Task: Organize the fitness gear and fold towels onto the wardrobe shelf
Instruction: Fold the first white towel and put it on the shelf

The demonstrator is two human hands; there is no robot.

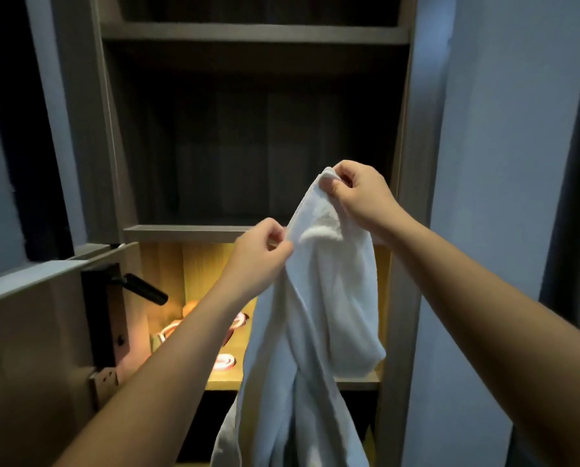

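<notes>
White towel (315, 298) hung pinched by my left hand (258, 256) and, at one o'clock, my right hand (361, 193), likely needing spreading before folding.

No writing can be read: none on the white cloth towel (319, 298), and the blurred red-and-white rings (226, 361) seem unmarked too.

Towel (315, 298) before wardrobe shelf (194, 232)

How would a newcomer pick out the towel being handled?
Start at the tall grey wardrobe filling the view. In front of its lit yellow shelf, the left hand and right hand hold up the towel. It is the only hanging white cloth; the small rolls lie on the shelf.
</notes>
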